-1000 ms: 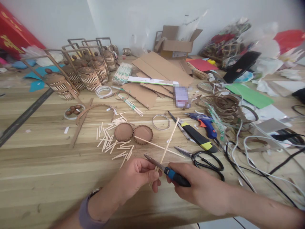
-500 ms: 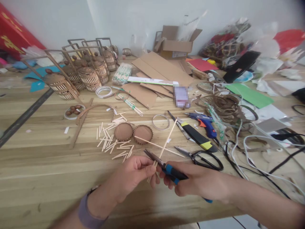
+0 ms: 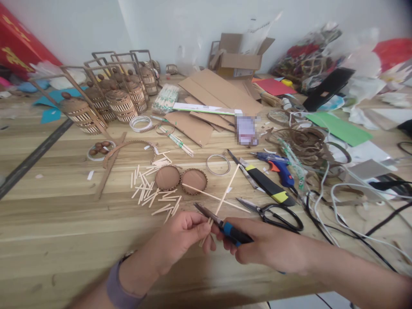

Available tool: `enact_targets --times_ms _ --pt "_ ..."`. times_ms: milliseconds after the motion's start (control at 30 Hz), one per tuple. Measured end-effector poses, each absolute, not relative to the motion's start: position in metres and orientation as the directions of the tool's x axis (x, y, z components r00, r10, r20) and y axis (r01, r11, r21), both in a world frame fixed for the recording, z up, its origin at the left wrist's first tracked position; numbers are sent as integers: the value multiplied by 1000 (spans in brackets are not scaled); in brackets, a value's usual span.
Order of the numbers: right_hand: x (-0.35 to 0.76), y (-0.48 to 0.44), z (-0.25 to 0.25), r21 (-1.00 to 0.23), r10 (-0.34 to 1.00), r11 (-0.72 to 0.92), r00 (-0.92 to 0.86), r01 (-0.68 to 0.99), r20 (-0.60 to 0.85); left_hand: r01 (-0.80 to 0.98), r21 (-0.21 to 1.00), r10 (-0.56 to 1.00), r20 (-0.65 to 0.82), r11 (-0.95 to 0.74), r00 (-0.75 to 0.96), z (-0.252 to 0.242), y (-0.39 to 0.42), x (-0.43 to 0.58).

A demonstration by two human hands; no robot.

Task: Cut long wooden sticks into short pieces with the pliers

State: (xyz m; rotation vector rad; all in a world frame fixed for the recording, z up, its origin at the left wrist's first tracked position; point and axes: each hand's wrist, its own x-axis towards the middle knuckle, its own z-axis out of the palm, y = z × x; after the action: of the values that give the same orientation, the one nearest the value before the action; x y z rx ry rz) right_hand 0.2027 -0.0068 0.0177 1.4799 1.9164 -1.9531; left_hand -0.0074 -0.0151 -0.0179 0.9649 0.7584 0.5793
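Observation:
My left hand [image 3: 183, 237] pinches the near end of a thin wooden stick [image 3: 225, 194] that slants up and to the right over the table. My right hand [image 3: 264, 246] grips blue-and-black handled cutters [image 3: 222, 224], whose metal jaws cross the stick right beside my left fingertips. Just beyond lie a second long stick [image 3: 214, 198], two round cardboard discs [image 3: 180, 178] and several short cut stick pieces [image 3: 148, 189] scattered on the wooden table [image 3: 64, 223].
Black scissors [image 3: 273, 212], a yellow-black knife [image 3: 268, 186] and a blue glue gun [image 3: 278, 165] lie to the right, with cables [image 3: 347, 206] beyond. Small woven baskets [image 3: 106, 101], cardboard sheets [image 3: 212, 98] and a box [image 3: 240, 56] stand at the back.
The stick has slid down through my left fingers and leans lower. My right hand has brought the cutters closer to the left fingertips; since half a second ago little has moved.

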Motion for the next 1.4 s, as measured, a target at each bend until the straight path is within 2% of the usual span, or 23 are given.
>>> enact_targets --times_ms 133,433,633,767,867,967,1033,1100,1167,1267,1400 --pt "200 -8 17 -740 576 -299 -504 603 -644 -95 873 731 -336 479 595 -18 -16 -7" --pt "194 -12 18 -716 638 -164 -480 679 -602 -45 876 726 -368 480 581 -17 -16 -5" --pt "193 -8 19 -733 662 -94 -508 674 -552 -42 913 760 -313 407 570 -16 -13 -8" --pt "198 -1 24 -777 655 -47 -568 627 -498 -36 943 825 -271 331 495 -10 -8 -16" --pt "202 1 25 -767 690 1 -555 641 -464 -5 963 906 -251 269 341 -7 -5 -23" --pt "201 -2 22 -675 823 130 -458 726 -335 118 963 925 -265 242 272 -7 -3 -26" --pt "197 -3 20 -636 892 243 -427 733 -151 224 949 912 -282 221 299 -11 -3 -26" --pt "191 -3 17 -622 891 397 -447 675 84 300 934 903 -290 195 317 -16 -4 -24" --pt "184 0 12 -581 840 529 -480 619 254 350 923 911 -276 162 307 -20 -6 -22" --pt "174 7 2 -512 797 600 -513 615 318 458 887 931 -212 56 298 -22 -7 -18" --pt "165 12 -13 -404 820 572 -498 714 281 642 758 950 -104 -117 295 -17 -9 -14"
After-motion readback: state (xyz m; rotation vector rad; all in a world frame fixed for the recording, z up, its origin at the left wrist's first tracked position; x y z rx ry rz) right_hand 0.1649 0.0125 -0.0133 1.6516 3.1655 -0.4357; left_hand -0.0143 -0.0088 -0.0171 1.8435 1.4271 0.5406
